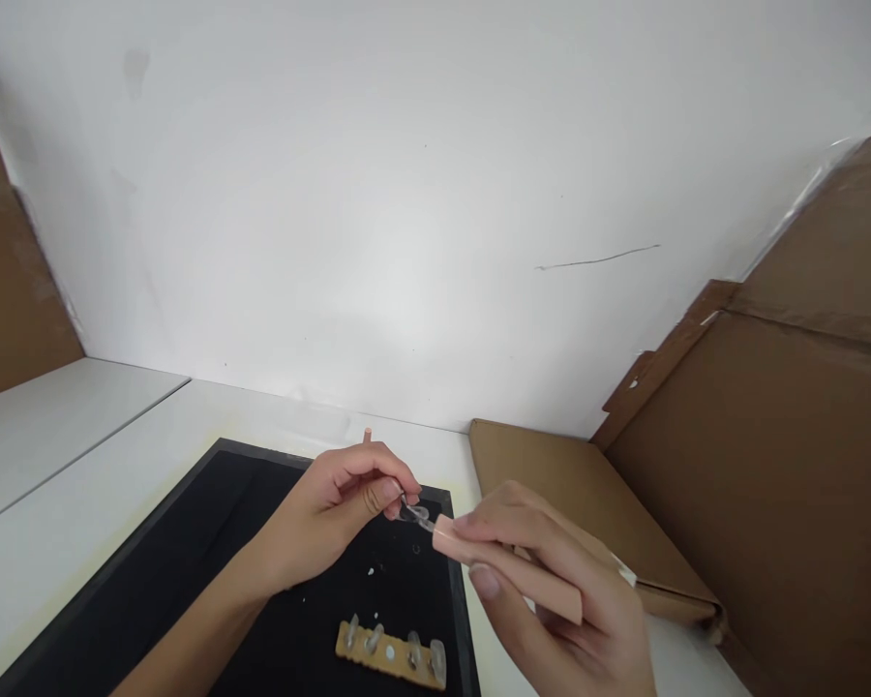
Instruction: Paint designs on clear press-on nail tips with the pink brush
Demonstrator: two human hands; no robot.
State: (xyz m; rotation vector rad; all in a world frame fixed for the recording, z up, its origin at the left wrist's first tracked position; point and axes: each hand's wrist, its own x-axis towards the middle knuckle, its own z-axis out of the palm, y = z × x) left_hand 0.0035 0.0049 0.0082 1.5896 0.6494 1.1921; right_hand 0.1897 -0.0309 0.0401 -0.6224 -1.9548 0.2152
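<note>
My left hand (355, 503) is closed, its thumb and index finger pinching a small clear piece that resembles a false nail tip (415, 512). Behind its knuckles pokes up the end of a thin pink stick (367, 436); whether this hand holds it is hidden. My right hand (566, 600) grips a peach-pink, squared handle (508, 569), whose front end points at the clear piece. Between handle and piece the contact is too small to make out. Below them, a tan strip with a wavy edge (392, 656) bears several clear nail tips standing up, plus a pale dot.
A black mat (239, 523) with a dark border lies on the white table (50, 571), with tiny white bits on it. A flat cardboard box (552, 465) sits behind my right hand. Cardboard panels (791, 465) stand at both sides, and a white wall (377, 213) rises behind.
</note>
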